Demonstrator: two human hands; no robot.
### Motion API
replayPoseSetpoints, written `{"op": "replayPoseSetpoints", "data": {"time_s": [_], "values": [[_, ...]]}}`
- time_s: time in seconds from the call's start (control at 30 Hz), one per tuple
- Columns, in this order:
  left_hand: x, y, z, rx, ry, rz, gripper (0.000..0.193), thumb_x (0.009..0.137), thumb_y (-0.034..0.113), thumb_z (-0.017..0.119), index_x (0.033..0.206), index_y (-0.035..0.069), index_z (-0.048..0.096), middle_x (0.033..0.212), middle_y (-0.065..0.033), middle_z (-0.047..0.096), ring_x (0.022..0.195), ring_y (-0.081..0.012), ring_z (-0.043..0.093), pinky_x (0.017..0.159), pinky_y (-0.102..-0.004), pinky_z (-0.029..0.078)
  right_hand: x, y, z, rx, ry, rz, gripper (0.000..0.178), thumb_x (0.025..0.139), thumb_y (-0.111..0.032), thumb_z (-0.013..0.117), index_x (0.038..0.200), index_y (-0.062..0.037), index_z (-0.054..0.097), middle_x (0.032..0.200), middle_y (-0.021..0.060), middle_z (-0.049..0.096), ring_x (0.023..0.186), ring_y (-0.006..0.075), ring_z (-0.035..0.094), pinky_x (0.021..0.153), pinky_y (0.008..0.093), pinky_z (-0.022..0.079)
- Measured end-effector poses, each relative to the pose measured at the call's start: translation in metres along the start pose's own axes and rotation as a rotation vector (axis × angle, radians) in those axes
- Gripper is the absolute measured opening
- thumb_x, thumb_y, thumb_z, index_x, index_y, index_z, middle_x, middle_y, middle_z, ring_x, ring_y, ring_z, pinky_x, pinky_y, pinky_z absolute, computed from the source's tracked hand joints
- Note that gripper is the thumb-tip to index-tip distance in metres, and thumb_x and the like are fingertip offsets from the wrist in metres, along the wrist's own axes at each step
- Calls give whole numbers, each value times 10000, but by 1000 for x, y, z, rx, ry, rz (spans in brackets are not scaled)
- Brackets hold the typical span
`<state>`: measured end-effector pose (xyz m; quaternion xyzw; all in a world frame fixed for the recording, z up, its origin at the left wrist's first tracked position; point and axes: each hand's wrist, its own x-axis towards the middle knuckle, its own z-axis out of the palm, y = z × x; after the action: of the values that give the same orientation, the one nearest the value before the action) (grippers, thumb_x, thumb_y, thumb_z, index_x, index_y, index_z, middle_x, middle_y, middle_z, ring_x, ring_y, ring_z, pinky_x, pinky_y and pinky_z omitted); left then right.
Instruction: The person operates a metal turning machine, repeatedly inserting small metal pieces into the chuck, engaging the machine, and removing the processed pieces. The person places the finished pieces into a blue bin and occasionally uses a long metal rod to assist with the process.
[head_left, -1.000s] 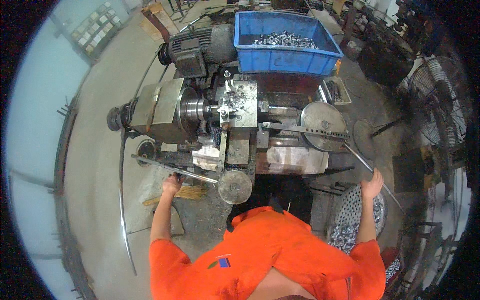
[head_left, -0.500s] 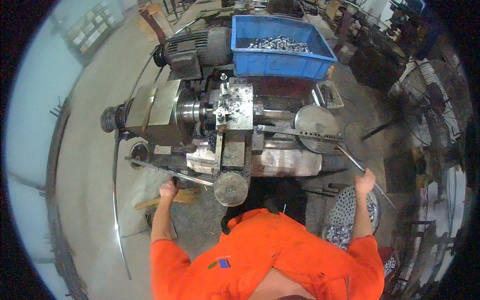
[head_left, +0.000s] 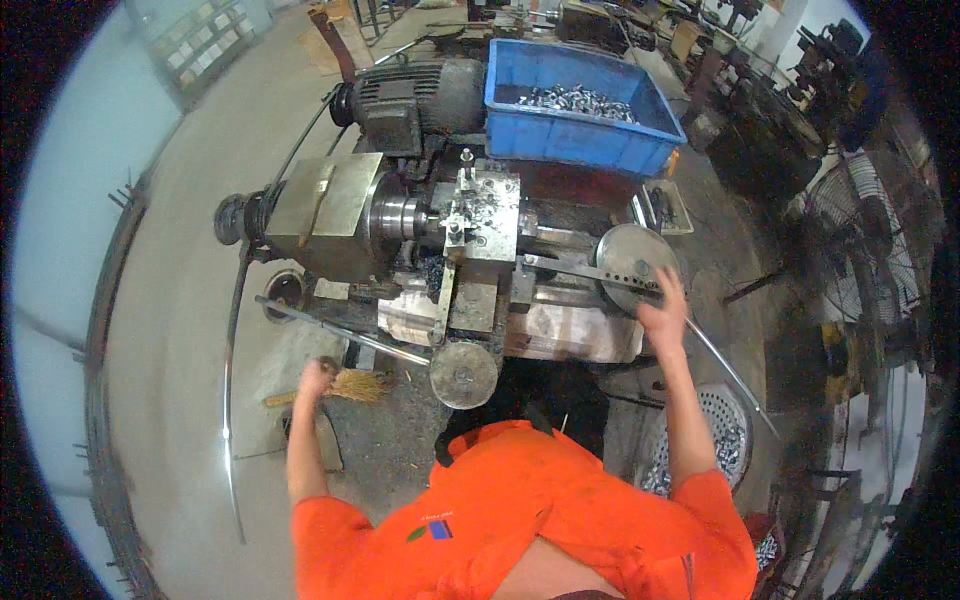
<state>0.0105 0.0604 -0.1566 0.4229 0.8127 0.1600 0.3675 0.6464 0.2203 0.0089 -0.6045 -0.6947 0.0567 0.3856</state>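
A small lathe stands before me, its chuck (head_left: 397, 218) to the left of the metal tool post block (head_left: 492, 215). My right hand (head_left: 664, 316) is raised over the edge of a round metal disc (head_left: 625, 240), beside a bar with a row of holes (head_left: 570, 268). Its fingers are spread, and a long metal rod (head_left: 730, 372) slopes away below it. My left hand (head_left: 317, 377) is closed above a straw hand broom (head_left: 357, 387); whatever it may hold is hidden. Near it, another rod (head_left: 350, 332) runs to a smaller round handwheel (head_left: 463, 375).
Behind the lathe sit an electric motor (head_left: 425, 95) and a blue bin (head_left: 580, 140) with many small metal parts. A perforated basket (head_left: 728, 408) of metal parts stands by my right forearm. A fan (head_left: 850, 210) is at the right, and a long thin bar (head_left: 228, 440) at the left.
My right hand has let go of the sloping rod and moved up and left to the disc. My left hand has shifted slightly left. The whole view has tilted a little.
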Motion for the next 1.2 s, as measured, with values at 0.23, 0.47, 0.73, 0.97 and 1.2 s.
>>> {"op": "replayPoseSetpoints", "data": {"time_s": [0.23,0.47,0.73,0.97,1.2], "values": [[-94,66,-137,191,694,266,284,762,109,598,1044,76,584,597,-75,547,551,-163,547,547,-303,442,89,-168,80,301,-249,-534,458,523,-149,606,972,-61,600,1074,131,554,964,315,508,850,379,419],[-165,21,-166,318,862,33,378,730,170,631,1096,100,569,864,-117,615,855,-251,559,776,-369,427,99,-245,150,98,-524,-516,368,534,-189,591,885,-103,663,1220,181,456,1122,357,391,949,408,336],[-122,-86,-170,171,633,-298,318,658,331,661,728,23,620,621,-132,608,630,-297,611,616,-386,468,98,-262,178,-162,-616,-486,261,511,-222,576,718,-108,685,926,135,597,921,320,492,824,383,395],[-109,-88,-188,272,667,-372,207,685,265,596,725,66,638,607,-87,619,575,-221,616,592,-349,481,100,-266,180,-230,-657,-469,265,539,-215,560,723,-59,668,832,163,622,897,327,526,820,393,400],[-134,-43,-175,153,583,-310,243,683,275,592,777,53,627,594,-89,612,556,-227,612,578,-348,482,102,-263,183,-204,-640,-514,258,519,-203,564,676,-23,660,813,170,626,872,333,550,775,385,446]]}}
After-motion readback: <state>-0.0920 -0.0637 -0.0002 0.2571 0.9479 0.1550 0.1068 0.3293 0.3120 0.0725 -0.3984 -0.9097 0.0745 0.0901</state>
